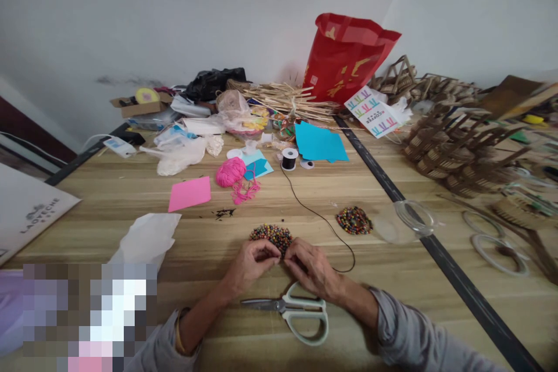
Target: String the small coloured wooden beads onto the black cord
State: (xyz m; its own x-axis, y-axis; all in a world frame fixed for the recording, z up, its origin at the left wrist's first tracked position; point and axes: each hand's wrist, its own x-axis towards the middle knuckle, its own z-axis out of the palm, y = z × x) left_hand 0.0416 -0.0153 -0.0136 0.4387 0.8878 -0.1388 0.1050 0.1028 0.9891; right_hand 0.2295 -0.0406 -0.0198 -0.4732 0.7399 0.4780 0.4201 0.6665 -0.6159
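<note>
A bundle of small multicoloured beads [271, 235] lies on the table just in front of both hands. My left hand [256, 261] is closed in a pinch at its near edge. Close beside it, my right hand [311, 264] also pinches, the fingertips of the two hands almost meeting. Whatever sits between the fingers is too small to make out. Black cord [320, 218] runs from a spool [289, 158], loops round and disappears at my right hand. Below the hands lie white-handled scissors [305, 313], their blades pointing left.
A second bead bundle [354, 220] lies to the right, near clear plastic rings [416, 218]. Pink yarn [231, 172], pink paper [189, 193] and blue sheets [320, 140] are farther back. Small woven baskets [444, 154] crowd the right; a red bag [349, 61] stands behind.
</note>
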